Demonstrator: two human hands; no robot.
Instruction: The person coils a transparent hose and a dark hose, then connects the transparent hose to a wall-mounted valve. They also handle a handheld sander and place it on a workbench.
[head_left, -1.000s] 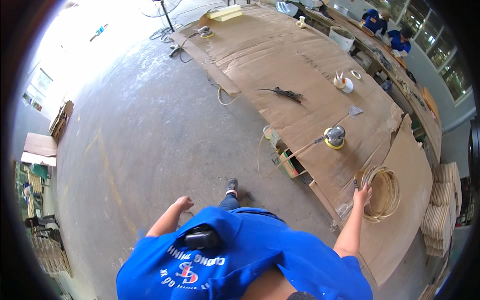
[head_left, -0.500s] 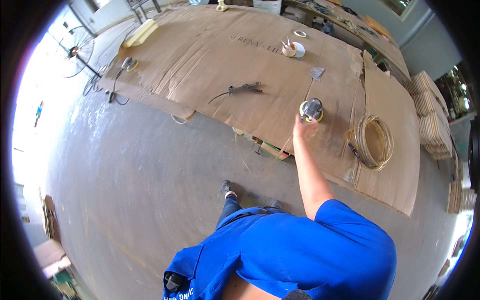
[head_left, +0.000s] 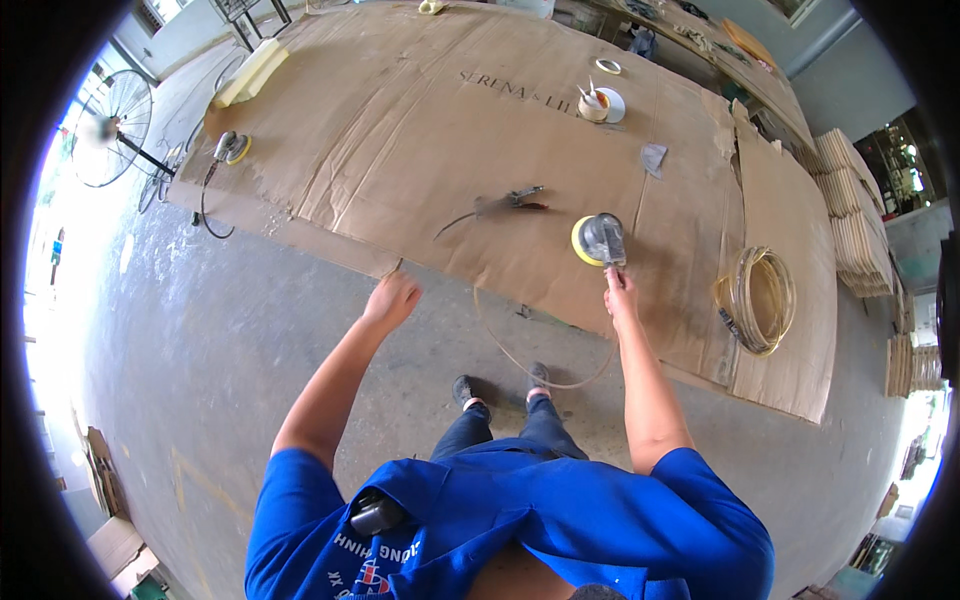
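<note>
My right hand point(head_left: 620, 291) grips an orbital sander point(head_left: 603, 240) by its rear end. The sander has a dark grey body and a round, yellow-edged pad, tilted over the cardboard-covered table point(head_left: 430, 130). From it a thin tan air hose point(head_left: 540, 378) sags in a loop past the table's front edge. My left hand point(head_left: 393, 297) is curled closed just off that edge, with nothing seen sticking out of it; its inner fingers are partly hidden. Between the hands, farther in, lies a dark air blow gun point(head_left: 512, 199) with a short hose.
A second sander point(head_left: 233, 147) lies at the table's far left end. On the right is a coiled clear-yellow hose point(head_left: 757, 300). Farther back are a small tub point(head_left: 593, 106), a tape roll point(head_left: 608, 66) and a grey scrap point(head_left: 653, 158). Stacked wooden pieces point(head_left: 852, 200) stand beyond the right end.
My right hand has taken hold of the sander and tipped it up toward me. My left hand has come into view at the front edge. Both feet are now visible, standing apart.
</note>
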